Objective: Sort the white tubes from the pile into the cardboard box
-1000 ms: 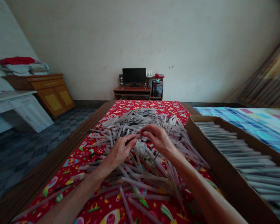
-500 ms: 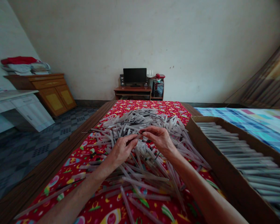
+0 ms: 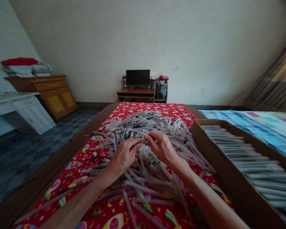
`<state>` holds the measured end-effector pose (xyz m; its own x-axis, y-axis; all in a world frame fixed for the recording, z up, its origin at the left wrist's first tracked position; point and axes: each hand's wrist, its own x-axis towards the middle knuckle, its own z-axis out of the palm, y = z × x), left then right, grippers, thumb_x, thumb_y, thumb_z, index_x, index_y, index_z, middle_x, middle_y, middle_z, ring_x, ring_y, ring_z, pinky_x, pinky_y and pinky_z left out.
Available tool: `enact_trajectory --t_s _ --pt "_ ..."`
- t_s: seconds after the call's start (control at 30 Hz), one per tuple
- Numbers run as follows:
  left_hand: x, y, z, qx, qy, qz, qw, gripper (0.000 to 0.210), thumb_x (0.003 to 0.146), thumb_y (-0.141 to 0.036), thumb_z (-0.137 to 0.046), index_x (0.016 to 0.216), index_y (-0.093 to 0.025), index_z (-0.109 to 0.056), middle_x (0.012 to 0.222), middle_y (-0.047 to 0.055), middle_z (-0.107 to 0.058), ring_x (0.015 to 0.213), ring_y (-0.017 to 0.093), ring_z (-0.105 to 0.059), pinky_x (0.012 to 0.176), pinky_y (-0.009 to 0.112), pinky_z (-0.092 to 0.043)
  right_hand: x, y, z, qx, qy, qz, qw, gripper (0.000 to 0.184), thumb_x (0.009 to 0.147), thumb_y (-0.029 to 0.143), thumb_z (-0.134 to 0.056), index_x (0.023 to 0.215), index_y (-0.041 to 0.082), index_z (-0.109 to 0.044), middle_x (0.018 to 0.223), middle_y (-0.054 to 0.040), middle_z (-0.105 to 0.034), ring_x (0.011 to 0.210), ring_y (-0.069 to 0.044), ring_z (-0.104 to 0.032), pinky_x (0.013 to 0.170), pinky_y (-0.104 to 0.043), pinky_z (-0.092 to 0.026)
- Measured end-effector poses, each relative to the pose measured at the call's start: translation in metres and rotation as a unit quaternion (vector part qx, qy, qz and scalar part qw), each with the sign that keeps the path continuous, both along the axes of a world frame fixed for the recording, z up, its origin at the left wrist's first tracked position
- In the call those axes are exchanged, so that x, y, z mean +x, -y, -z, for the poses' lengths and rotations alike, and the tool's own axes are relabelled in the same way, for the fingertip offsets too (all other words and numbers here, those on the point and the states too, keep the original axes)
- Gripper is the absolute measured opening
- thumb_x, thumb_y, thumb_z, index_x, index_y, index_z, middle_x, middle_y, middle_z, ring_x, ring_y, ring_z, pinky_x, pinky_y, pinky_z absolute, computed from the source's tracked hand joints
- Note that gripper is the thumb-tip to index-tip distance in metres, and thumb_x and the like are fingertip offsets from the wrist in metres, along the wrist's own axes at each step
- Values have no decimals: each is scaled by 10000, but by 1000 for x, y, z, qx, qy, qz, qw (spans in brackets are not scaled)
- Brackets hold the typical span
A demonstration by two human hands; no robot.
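Observation:
My left hand (image 3: 126,154) and my right hand (image 3: 162,147) meet fingertip to fingertip above a heap of translucent plastic tubes (image 3: 147,184) that look like pen barrels. Thumb and fingers of both hands are closed in a pinch. Between them is a short bit of a pale, slim piece, seemingly one of these tubes; the fingers cover most of it. Just below the hands lies a bunched clump of small clear plastic parts (image 3: 146,154). Thin dark rods (image 3: 131,126) are mixed into the heap behind the hands.
A cardboard box (image 3: 231,178) at the right holds rows of grey-white tubes (image 3: 250,159). Red patterned cloth (image 3: 85,178) covers the table under the heap. Beyond stand a computer desk (image 3: 135,91) with a monitor (image 3: 137,77), and a wooden cabinet (image 3: 54,92) at left.
My right hand has turned, its fingers curling in more and its wrist rising slightly. My left hand has shifted a little to the right, still pinching. The heap and box look the same.

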<state>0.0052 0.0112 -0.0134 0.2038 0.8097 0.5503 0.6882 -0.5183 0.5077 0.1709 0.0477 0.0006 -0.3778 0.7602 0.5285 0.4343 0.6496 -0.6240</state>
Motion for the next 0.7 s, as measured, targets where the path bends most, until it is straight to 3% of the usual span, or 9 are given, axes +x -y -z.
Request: enact_trajectory --t_s 0.13,0.37,0.47,0.6,0.7 --pt "0 -1 1 11 -7 0 1000 223 845 -186 -494 978 -134 -664 954 96 -704 867 192 -657 792 278 -501 -1 3 0 51 51 1 997 348 910 323 -392 619 142 -453 541 52 -354 504 -54 -248 507 -212 -197" --pt "1 -2 5 2 -25 19 1000 235 851 -169 -472 977 -140 -668 949 93 -703 865 191 -657 782 278 -501 -3 2 4 24 111 46 992 487 922 400 -330 530 138 -452 481 41 -306 468 -56 -229 491 -232 -161" --pt "0 -3 6 -2 -18 9 1000 235 849 -177 -477 981 -145 -669 947 88 -705 865 191 -658 782 278 -502 2 1 -2 -19 103 9 994 500 934 410 -276 575 141 -497 488 26 -415 457 -59 -323 485 -210 -207" --pt "-1 -3 4 -6 -13 -15 1000 235 851 -208 -484 973 -136 -671 949 95 -706 865 199 -660 771 282 -508 13 -1 -14 -61 45 -88 993 272 910 352 -378 949 153 -559 716 -9 -612 611 -89 -522 562 -176 -331" --pt "-1 -3 2 -6 -17 -11 1000 233 850 -201 -483 968 -131 -672 933 96 -709 844 199 -663 758 283 -510 14 -2 -14 -41 45 -102 993 174 864 283 -474 898 147 -578 718 -10 -609 625 -88 -518 579 -174 -339"
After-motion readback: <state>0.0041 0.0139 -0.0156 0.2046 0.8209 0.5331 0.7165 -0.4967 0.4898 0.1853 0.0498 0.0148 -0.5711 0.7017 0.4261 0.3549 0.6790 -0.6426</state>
